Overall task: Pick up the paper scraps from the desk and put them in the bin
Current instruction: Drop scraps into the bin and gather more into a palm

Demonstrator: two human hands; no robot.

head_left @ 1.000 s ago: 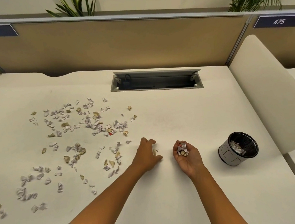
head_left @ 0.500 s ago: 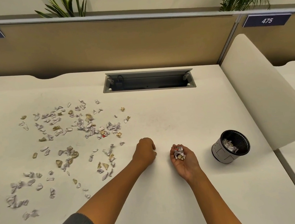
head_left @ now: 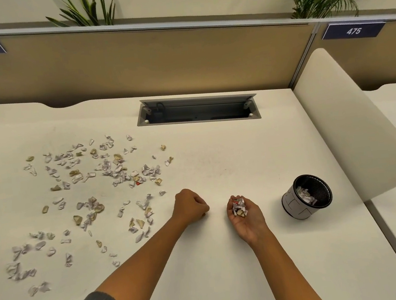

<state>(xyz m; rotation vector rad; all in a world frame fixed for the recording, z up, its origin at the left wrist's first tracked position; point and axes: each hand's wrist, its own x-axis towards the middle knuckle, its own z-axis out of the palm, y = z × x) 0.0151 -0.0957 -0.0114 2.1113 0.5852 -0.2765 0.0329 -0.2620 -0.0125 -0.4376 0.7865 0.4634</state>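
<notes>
Several white and tan paper scraps (head_left: pixel 118 170) lie scattered over the left half of the cream desk (head_left: pixel 229 257). My left hand (head_left: pixel 190 207) rests on the desk as a fist just right of the scraps, fingers curled in, with a bit of tan scrap showing under them. Palm up and cupped, my right hand (head_left: pixel 246 216) holds a small pile of collected scraps (head_left: pixel 238 206) in its curled fingers. The small grey bin (head_left: pixel 295 209) with a black mesh inside stands to the right of that hand, tilted toward me, with a few scraps in it.
A grey cable tray opening (head_left: pixel 197 110) is set into the desk at the back. A tan partition wall (head_left: pixel 157 63) runs behind, with plants above. A cream curved divider (head_left: pixel 352 127) rises at the right edge, just behind the bin.
My left hand has closed from a reaching spread over a scrap into a fist. The right hand stays cupped with its pile. The view has shifted slightly.
</notes>
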